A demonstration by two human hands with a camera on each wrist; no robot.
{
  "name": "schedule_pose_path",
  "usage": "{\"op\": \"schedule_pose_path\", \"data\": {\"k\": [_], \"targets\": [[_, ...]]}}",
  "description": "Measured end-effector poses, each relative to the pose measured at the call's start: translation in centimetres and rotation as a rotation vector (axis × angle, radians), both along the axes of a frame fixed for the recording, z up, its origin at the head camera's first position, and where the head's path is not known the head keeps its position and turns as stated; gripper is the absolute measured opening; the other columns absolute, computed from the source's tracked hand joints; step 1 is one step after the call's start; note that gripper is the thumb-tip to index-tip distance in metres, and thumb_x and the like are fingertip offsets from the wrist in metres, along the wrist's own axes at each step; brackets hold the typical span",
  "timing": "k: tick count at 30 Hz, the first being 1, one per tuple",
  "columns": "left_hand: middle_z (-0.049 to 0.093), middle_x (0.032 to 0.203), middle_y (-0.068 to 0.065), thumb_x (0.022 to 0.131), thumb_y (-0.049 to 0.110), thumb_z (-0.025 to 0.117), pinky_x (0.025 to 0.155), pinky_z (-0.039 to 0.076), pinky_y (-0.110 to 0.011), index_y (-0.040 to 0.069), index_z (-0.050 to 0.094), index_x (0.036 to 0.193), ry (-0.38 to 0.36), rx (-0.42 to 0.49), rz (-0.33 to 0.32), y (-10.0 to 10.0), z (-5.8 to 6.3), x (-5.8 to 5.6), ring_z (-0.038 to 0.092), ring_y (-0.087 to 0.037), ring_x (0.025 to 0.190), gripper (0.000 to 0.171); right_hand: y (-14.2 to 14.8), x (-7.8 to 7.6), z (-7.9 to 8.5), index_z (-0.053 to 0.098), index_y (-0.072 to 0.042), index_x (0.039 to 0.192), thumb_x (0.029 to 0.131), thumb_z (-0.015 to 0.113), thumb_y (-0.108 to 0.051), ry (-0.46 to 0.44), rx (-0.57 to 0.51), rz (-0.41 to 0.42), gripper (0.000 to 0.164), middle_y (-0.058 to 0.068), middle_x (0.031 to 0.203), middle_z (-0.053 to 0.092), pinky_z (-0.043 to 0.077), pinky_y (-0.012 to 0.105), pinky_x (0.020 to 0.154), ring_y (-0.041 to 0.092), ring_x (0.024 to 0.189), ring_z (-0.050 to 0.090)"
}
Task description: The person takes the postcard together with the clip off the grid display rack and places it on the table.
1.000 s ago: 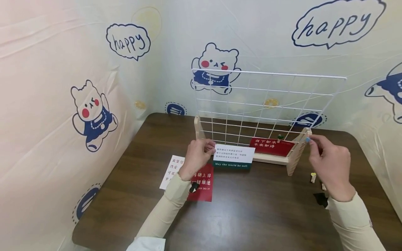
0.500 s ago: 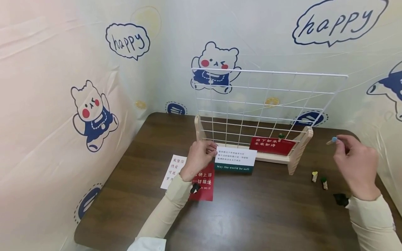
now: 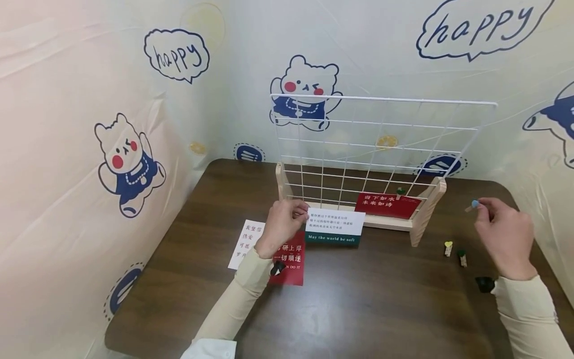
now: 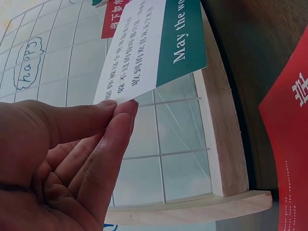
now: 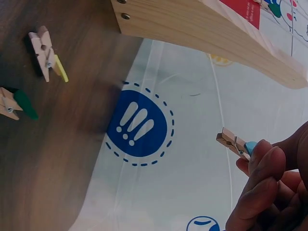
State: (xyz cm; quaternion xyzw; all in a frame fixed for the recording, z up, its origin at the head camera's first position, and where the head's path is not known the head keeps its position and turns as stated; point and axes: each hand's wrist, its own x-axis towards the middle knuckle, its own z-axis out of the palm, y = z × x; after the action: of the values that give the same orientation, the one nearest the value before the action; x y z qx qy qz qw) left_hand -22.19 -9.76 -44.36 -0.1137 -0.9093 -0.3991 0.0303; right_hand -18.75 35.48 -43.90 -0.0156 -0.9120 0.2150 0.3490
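Observation:
My left hand [image 3: 282, 224] pinches one corner of a white and green card [image 3: 335, 224] between thumb and fingertips, in front of the white wire grid [image 3: 381, 129]. In the left wrist view the same card [image 4: 149, 48] tilts across the grid. Right of the stand, my right hand [image 3: 506, 234] holds a small wooden clothespin [image 5: 233, 143] with a blue end by that end. A red card [image 3: 387, 205] hangs low on the grid, fixed by a clothespin with a green top [image 3: 400, 192].
Under the left forearm lie a white card [image 3: 242, 244] and a red card [image 3: 291, 262] on the brown table [image 3: 358, 309]. Two clothespins rest at the right, one with a yellow heart [image 3: 448, 248], one green [image 3: 462, 258]. Wooden feet [image 3: 428, 212] support the grid.
My right hand has moved right, away from the stand's end, with the blue clothespin in its fingers. The left hand still holds the card in nearly the same place.

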Motion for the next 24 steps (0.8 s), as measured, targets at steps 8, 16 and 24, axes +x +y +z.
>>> {"op": "schedule_pose_path", "data": {"k": [8,16,24], "targets": [[0.080,0.101,-0.012,0.091,0.010,0.081,0.086,0.065,-0.037,0.004,0.076,0.113,-0.043,0.019,-0.014,0.09,-0.20,0.05,0.077,-0.021,0.087,0.023,0.28,0.21,-0.52,0.073,0.010,0.095,0.095,0.055,-0.007,-0.020,0.006,-0.001,0.025,0.016,0.048,0.055,0.018,0.030,0.039,-0.010,0.039,0.018],[0.080,0.102,-0.011,0.091,0.011,0.081,0.086,0.065,-0.037,0.006,0.076,0.115,-0.054,0.032,-0.012,0.16,-0.42,0.20,0.078,-0.021,0.088,0.025,0.13,0.38,-0.88,0.074,0.009,0.096,0.094,0.056,-0.008,-0.051,-0.002,-0.018,0.025,0.016,0.050,0.056,0.019,0.030,0.038,-0.008,0.038,0.019],[0.080,0.100,-0.012,0.091,0.009,0.080,0.085,0.066,-0.037,0.006,0.077,0.115,-0.050,0.029,-0.021,0.18,-0.51,0.07,0.078,-0.021,0.086,0.024,-0.13,0.36,-1.04,0.075,0.008,0.098,0.096,0.056,-0.010,-0.081,0.002,-0.037,0.026,0.013,0.048,0.054,0.020,0.031,0.040,-0.002,0.038,0.021]]}}
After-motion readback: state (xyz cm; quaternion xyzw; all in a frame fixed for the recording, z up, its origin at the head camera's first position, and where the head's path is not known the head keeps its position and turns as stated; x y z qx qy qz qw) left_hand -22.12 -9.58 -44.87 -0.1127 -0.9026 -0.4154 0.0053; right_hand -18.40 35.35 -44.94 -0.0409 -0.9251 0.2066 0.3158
